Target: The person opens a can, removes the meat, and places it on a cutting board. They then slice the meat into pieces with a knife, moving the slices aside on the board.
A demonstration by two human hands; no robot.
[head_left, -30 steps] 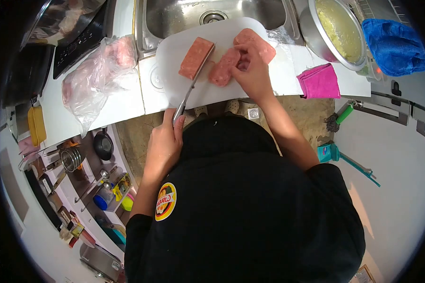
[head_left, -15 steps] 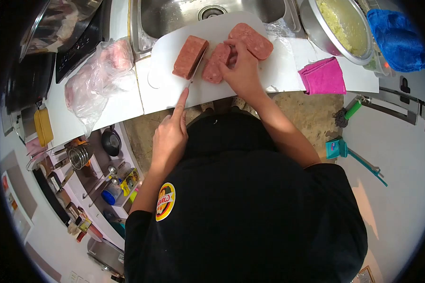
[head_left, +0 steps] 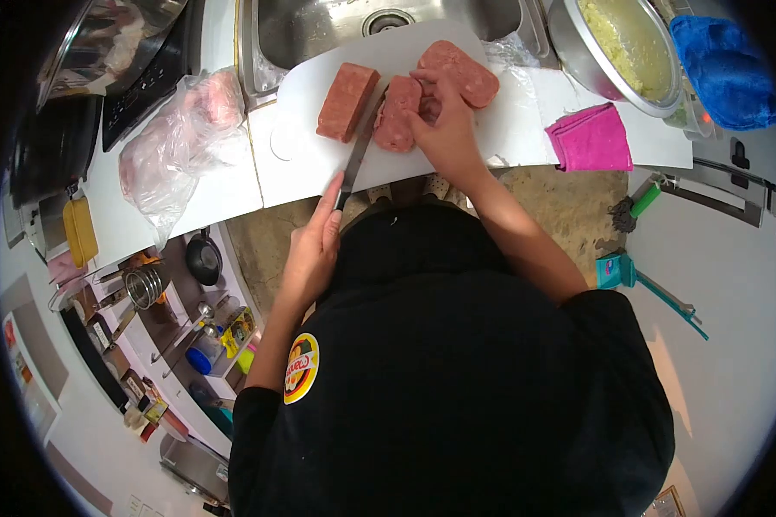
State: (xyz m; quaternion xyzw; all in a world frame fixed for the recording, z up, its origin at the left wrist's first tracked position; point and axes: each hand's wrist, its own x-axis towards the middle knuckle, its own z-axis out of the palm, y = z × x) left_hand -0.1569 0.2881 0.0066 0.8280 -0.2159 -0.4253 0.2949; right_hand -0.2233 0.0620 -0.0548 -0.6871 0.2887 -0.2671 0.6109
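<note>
My left hand (head_left: 315,246) is closed around the dark handle of a knife (head_left: 357,157), its index finger stretched along the handle. The blade points away from me, lying between two pieces of pink luncheon meat. To its left is a thick block of luncheon meat (head_left: 347,101). On its right is a luncheon meat slice (head_left: 397,116), gripped at its right edge by the fingers of my right hand (head_left: 447,129). A wider luncheon meat piece (head_left: 464,72) lies beyond that hand. All of them rest on a white cutting board (head_left: 298,99).
Behind the board is a steel sink (head_left: 319,30). A plastic bag of pinkish contents (head_left: 181,129) lies left. At right are a metal bowl of pale yellow food (head_left: 625,52), a folded pink cloth (head_left: 589,140) and a blue cloth (head_left: 724,73). The counter edge (head_left: 224,217) runs close to me.
The knife has come back towards me and shifted slightly right, showing more of its blade and handle. The held slice has turned a little and moved slightly right with my right hand.
</note>
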